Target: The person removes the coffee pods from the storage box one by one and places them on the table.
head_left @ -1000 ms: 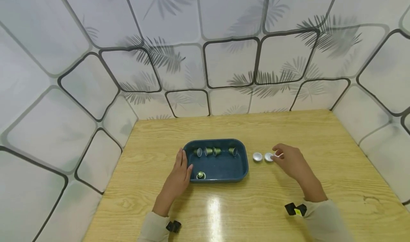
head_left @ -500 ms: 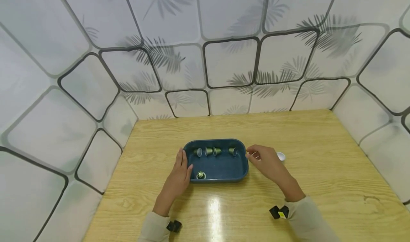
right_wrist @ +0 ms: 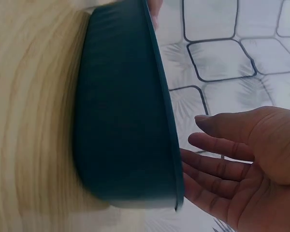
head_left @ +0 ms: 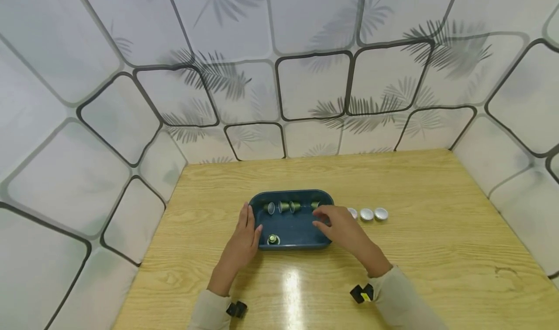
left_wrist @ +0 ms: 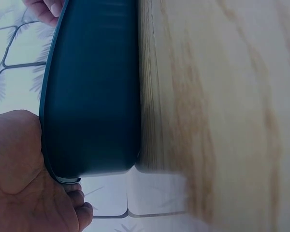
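My left hand [head_left: 239,242] rests on the left end of a dark blue tray [head_left: 290,246], its fingers straight along the rim and its thumb at the near corner. Over the tray's right end hovers my right hand [head_left: 342,225], thumb and fingers apart with nothing visible between them; the right wrist view shows those fingers [right_wrist: 217,166] beside the rim. Close to the fingertips lies a green capsule [head_left: 315,205], partly covered by the hand. Several more green capsules [head_left: 295,206] with pale wide ends lie along the far wall. Another capsule [head_left: 272,239] stands at the near left.
Right of the tray, three small white round pieces [head_left: 367,214] sit in a row on the wooden table [head_left: 415,252]; my right hand partly covers the leftmost. Patterned white walls [head_left: 314,87] enclose the table at the back and both sides.
My right hand has let go of the rightmost white piece and moved left from the row to over the tray. My left hand has stayed at the tray's left end.
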`<action>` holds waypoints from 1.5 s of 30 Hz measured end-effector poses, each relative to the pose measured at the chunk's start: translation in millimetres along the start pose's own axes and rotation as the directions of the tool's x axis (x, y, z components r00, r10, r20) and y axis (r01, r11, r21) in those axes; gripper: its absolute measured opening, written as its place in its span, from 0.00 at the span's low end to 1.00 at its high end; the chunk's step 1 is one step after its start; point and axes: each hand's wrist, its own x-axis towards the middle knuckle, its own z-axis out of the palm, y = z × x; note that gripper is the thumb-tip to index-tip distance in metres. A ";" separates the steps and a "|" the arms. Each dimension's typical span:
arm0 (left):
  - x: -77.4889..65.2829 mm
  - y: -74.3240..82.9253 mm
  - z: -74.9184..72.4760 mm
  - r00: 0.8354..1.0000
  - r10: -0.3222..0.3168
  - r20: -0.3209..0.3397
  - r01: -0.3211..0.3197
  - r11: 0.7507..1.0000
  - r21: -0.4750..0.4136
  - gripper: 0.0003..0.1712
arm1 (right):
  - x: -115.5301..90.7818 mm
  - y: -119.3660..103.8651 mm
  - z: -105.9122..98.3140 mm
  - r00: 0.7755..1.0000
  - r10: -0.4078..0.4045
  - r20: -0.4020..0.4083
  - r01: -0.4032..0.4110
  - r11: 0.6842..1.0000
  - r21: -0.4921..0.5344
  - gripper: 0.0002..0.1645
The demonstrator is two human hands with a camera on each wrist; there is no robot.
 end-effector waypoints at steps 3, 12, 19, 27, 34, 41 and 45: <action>0.1 -0.5 0.0 1.000 0.001 0.002 -0.001 1.000 0.003 0.39 | 2.8 -5.4 9.2 0.999 -0.014 0.030 0.014 1.000 -0.007 0.14; 1.7 -1.9 1.0 1.000 -0.008 0.005 0.008 1.000 -0.003 0.39 | 11.9 -16.9 28.7 0.993 -0.021 0.112 0.021 1.000 0.006 0.18; -0.9 -0.2 0.1 1.000 -0.017 -0.003 0.017 1.000 -0.011 0.39 | 21.8 -24.2 37.8 0.985 -0.087 0.152 0.091 0.996 -0.018 0.20; -1.3 -0.6 -1.0 1.000 -0.003 -0.013 0.003 1.000 -0.004 0.39 | 38.5 -31.4 51.3 0.972 -0.128 0.197 0.131 0.991 -0.001 0.20; -0.4 -0.4 0.0 1.000 0.008 -0.014 -0.007 1.000 0.003 0.39 | 44.0 -32.4 62.1 0.965 -0.112 0.236 0.121 0.992 -0.026 0.18; -0.2 -0.3 0.5 1.000 0.015 -0.028 -0.015 1.000 0.008 0.39 | 51.2 -36.4 68.9 0.960 -0.101 0.260 0.130 0.987 -0.094 0.18; -0.4 -0.6 0.8 1.000 0.012 -0.025 -0.012 1.000 0.007 0.39 | 54.5 -36.9 73.0 0.955 -0.121 0.271 0.145 0.987 -0.072 0.16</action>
